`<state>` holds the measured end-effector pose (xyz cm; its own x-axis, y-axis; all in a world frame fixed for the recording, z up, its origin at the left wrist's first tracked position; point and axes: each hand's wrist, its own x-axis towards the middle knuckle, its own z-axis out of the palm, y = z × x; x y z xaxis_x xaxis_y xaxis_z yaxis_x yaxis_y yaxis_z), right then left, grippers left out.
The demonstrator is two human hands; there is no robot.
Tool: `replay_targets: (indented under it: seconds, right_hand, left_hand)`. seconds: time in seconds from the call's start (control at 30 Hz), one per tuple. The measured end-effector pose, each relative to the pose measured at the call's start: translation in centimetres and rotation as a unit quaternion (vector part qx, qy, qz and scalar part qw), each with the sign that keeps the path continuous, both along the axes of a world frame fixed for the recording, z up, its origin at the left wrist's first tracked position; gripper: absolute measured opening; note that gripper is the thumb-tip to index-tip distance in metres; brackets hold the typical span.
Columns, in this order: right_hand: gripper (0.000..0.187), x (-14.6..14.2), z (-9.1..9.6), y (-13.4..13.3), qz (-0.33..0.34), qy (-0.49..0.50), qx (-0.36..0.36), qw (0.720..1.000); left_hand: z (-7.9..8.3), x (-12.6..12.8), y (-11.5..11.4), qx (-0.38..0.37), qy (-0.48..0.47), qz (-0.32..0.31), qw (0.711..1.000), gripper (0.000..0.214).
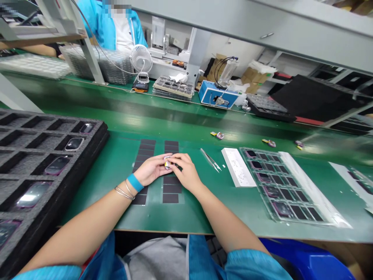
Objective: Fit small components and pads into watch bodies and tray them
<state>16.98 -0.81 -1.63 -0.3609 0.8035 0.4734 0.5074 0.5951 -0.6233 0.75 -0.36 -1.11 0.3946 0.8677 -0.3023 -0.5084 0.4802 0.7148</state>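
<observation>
**Two hands pinch a tiny part (167,163) over a green bench mat (96,194)**

The left hand (151,169) and right hand (185,172) meet at the fingertips, both curled nearly closed on the small white-and-yellow part, which the fingers mostly hide. It sits just above the mat, between two columns of dark rectangular pads (171,186), and the hands partly cover them. A blue wristband (135,182) and thin metal bangles (124,192) circle the left wrist.

Fine tweezers (210,160) lie just beyond the right hand, near a white card (233,163) dotted with specks. Further right sits a clear tray (256,151) of dark-framed glass panels (272,191). To the left, a black foam tray (99,132) holds glossy phone-like panels (56,165) in its pockets — some slots hold nothing visible. Small parts with yellow tabs (220,135) lie across the mat's far edge.

Across the conveyor, a co-worker in a blue jacket (110,23) sits behind a small white fan (141,58) and a blue bench unit (217,93).
</observation>
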Motion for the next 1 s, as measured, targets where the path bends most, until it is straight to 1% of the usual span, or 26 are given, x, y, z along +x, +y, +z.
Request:
replay_targets:
  seconds: [0.07, 0.13, 0.2, 0.27, 0.37, 0.47, 0.57, 0.73, 0.83, 0.9, 1.0]
  right_hand:
    - [0.029, 0.2, -0.2, 0.3, -0.003, 0.066, -0.060, 0.996]
    - [0.039, 0.2, -0.6, 0.5, 0.013, 0.131, -0.138, 0.982]
    - [0.047, 0.2, -1.0, 0.6, 0.041, 0.189, -0.220, 0.956]
    - [0.052, 0.2, -1.2, 0.7, 0.063, 0.231, -0.282, 0.929]
    - [0.055, 0.1, -1.1, 0.6, 0.096, 0.265, -0.334, 0.899]
    - [0.055, -0.2, -0.8, 0.2, 0.106, 0.278, -0.344, 0.891]
    - [0.052, -0.5, -0.7, -0.1, 0.085, 0.293, -0.332, 0.892]
    - [0.050, -1.0, -1.2, -0.1, 0.079, 0.311, -0.329, 0.888]
    - [0.055, -0.9, -1.3, 0.3, 0.080, 0.311, -0.343, 0.883]
    - [0.060, -0.6, -1.1, 0.6, 0.083, 0.310, -0.353, 0.879]
    - [0.059, 0.1, -0.8, 1.0, 0.069, 0.337, -0.345, 0.873]
  left_hand:
    - [0.0, 0.0, -0.1, 0.031, 0.015, -0.020, 0.999, 0.033]
    - [-0.1, 0.0, 0.0, 0.055, 0.026, -0.031, 0.998, 0.039]
    - [-0.3, 0.0, 0.0, 0.067, 0.039, -0.032, 0.997, 0.046]
    - [-0.4, 0.0, 0.0, 0.076, 0.055, -0.029, 0.995, 0.049]
    - [-0.5, 0.1, 0.0, 0.093, 0.077, -0.027, 0.992, 0.050]
    - [-0.5, 0.1, -0.1, 0.112, 0.091, -0.027, 0.989, 0.048]
    - [-0.6, 0.1, -0.3, 0.128, 0.095, -0.025, 0.987, 0.046]
    - [-1.2, 0.2, -0.2, 0.118, 0.095, -0.008, 0.989, 0.044]
    - [-1.2, 0.5, 0.1, 0.111, 0.078, -0.005, 0.991, 0.045]
    - [-0.5, 0.4, 0.2, 0.095, 0.067, -0.002, 0.993, 0.048]
    - [1.6, -0.6, -0.4, 0.076, 0.039, 0.033, 0.996, 0.047]
